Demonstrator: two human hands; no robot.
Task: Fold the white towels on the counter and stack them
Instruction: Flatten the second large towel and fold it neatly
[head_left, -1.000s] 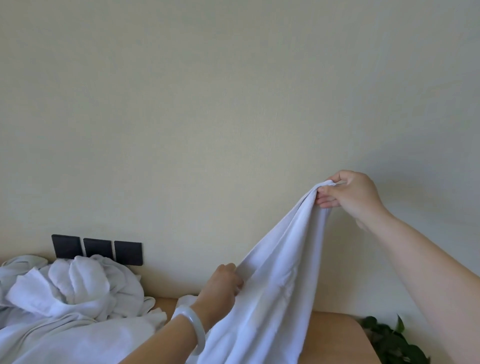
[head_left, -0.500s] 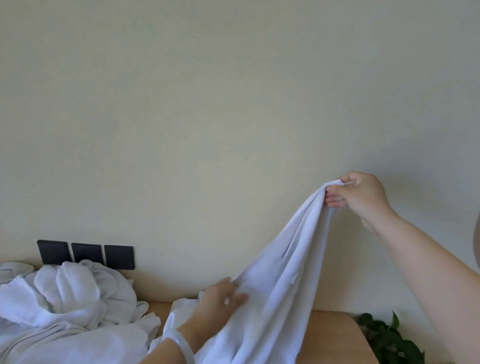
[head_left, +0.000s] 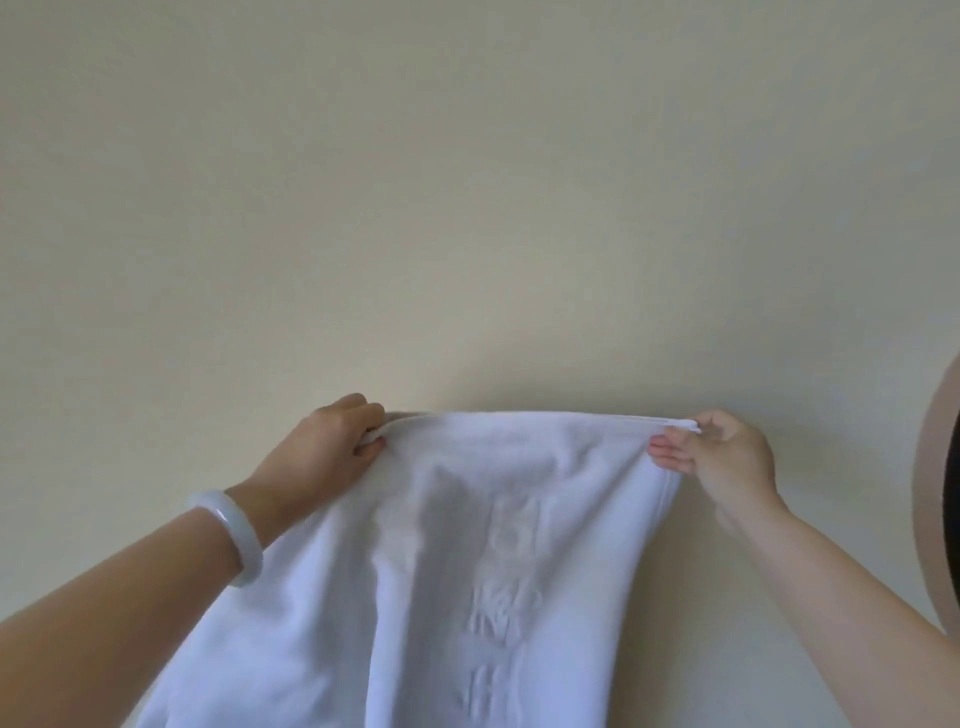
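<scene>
A white towel (head_left: 452, 571) hangs spread out in front of the wall, its top edge stretched level between my hands. My left hand (head_left: 322, 452), with a pale bangle on the wrist, pinches the top left corner. At the top right corner, my right hand (head_left: 717, 457) pinches the hem. A raised woven pattern runs down the towel's middle. Its lower part drops below the bottom of the view. The counter and the other towels are hidden.
A plain cream wall (head_left: 467, 208) fills the view behind the towel. A curved tan and dark edge of some object (head_left: 940, 493) shows at the far right.
My left hand rose from the towel's lower edge up to its top left corner. The towel is now stretched wide and level. The view tilted upward, so the counter, towel pile and plant left the view.
</scene>
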